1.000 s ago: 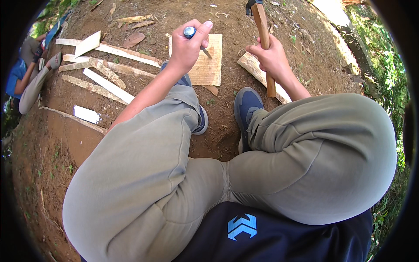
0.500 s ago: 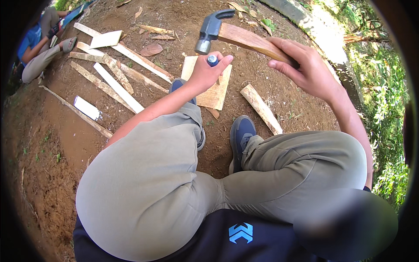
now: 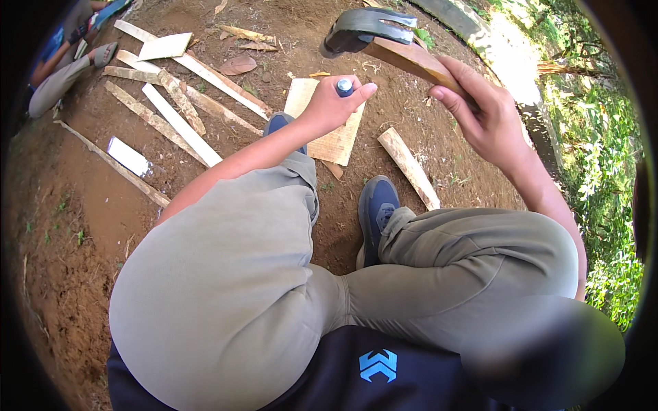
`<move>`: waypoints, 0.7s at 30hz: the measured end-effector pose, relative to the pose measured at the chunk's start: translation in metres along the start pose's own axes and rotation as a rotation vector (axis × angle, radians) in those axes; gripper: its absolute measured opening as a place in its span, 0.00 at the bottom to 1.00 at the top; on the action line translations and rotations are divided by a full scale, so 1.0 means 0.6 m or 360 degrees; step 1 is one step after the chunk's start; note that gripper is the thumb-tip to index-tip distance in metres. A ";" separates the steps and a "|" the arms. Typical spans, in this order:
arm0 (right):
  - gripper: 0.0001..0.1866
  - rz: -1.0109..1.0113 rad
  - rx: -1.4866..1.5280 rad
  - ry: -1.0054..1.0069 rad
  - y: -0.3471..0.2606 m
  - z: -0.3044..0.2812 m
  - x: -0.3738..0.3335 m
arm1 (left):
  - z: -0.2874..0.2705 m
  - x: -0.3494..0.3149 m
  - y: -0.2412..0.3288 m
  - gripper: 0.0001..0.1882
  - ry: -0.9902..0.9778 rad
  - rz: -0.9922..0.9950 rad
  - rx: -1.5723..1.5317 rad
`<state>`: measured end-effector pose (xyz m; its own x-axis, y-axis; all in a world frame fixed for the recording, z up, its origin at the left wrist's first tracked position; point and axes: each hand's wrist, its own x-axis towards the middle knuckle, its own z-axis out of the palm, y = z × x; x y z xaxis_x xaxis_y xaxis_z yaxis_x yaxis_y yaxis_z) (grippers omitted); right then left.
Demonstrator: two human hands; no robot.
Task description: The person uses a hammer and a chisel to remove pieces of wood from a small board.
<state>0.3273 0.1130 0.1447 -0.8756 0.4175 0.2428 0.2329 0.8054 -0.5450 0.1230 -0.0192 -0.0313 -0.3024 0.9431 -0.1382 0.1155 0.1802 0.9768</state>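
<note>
My left hand is wrapped round the blue handle of an upright chisel, whose round metal cap sticks out above the fist. Its lower end is hidden by the hand. Beneath it lies a flat, pale wooden board on the soil. My right hand grips a claw hammer by its brown wooden handle, raised above and to the right of the chisel. The dark head has its two-pronged claw toward the right, and the head does not touch the chisel.
Several wooden strips lie crossed on the ground at left, near a white block. Another wood piece rests right of the board. My shoe is close by. Another person sits at the far left; a concrete edge runs along the right.
The hammer has turned in my right hand, so its claw now shows more from above, and has shifted slightly right. My left hand still holds the chisel over the board.
</note>
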 end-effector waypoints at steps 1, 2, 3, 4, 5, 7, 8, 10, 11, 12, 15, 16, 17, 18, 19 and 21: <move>0.21 -0.0023 -0.0103 -0.0122 0.000 0.005 -0.003 | 0.001 -0.002 0.003 0.21 0.0062 0.0040 -0.0071; 0.21 -0.0046 -0.0207 -0.0244 -0.002 0.009 -0.008 | 0.005 -0.005 0.007 0.21 0.0124 0.0081 -0.0142; 0.21 -0.0070 -0.0311 -0.0365 -0.003 0.012 -0.010 | 0.006 -0.007 0.009 0.22 0.0186 0.0122 -0.0212; 0.23 -0.0011 -0.0516 -0.0523 -0.009 0.008 -0.008 | 0.005 -0.005 0.005 0.22 0.0134 0.0054 -0.0129; 0.23 -0.0001 -0.0406 -0.0414 -0.010 0.005 -0.005 | -0.003 0.000 -0.002 0.22 0.0081 -0.0014 -0.0045; 0.25 0.0037 -0.0183 -0.0199 -0.007 -0.002 0.001 | -0.004 0.005 -0.008 0.21 -0.0001 -0.0071 0.0030; 0.26 0.0090 -0.0060 -0.0086 -0.011 -0.005 0.001 | 0.000 0.007 -0.006 0.21 -0.0030 -0.0059 0.0021; 0.23 0.0048 0.0109 0.0035 -0.010 0.011 -0.013 | 0.002 0.004 -0.008 0.22 -0.0054 -0.0032 -0.0012; 0.21 0.0013 0.0198 0.0105 -0.008 0.019 -0.017 | 0.003 0.001 -0.009 0.22 0.0005 -0.0004 -0.0030; 0.21 0.0102 -0.0019 -0.0140 -0.006 0.017 -0.024 | 0.005 -0.004 -0.011 0.23 0.0063 0.0025 -0.0048; 0.21 0.0026 -0.0311 -0.0313 -0.004 0.013 -0.016 | -0.005 -0.001 -0.009 0.23 0.0047 -0.0011 0.0004; 0.21 0.0051 -0.0276 -0.0228 -0.010 0.008 -0.017 | -0.003 -0.003 -0.013 0.23 0.0000 -0.0054 0.0032; 0.21 0.0080 -0.0149 -0.0145 -0.012 0.010 -0.019 | 0.001 -0.003 -0.017 0.23 -0.0019 -0.0050 -0.0003; 0.21 0.0108 -0.0022 -0.0060 -0.015 0.013 -0.020 | 0.005 -0.003 -0.021 0.23 -0.0038 -0.0046 -0.0037; 0.20 0.0125 0.0109 0.0038 -0.016 0.013 -0.017 | 0.002 0.000 -0.019 0.23 -0.0051 -0.0033 -0.0057; 0.21 0.0120 -0.0009 -0.0107 -0.006 0.022 -0.019 | 0.001 -0.006 -0.017 0.23 -0.0031 -0.0026 -0.0014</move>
<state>0.3311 0.0998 0.1334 -0.8819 0.4480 0.1468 0.3014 0.7752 -0.5551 0.1233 -0.0243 -0.0409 -0.2854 0.9455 -0.1571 0.1026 0.1931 0.9758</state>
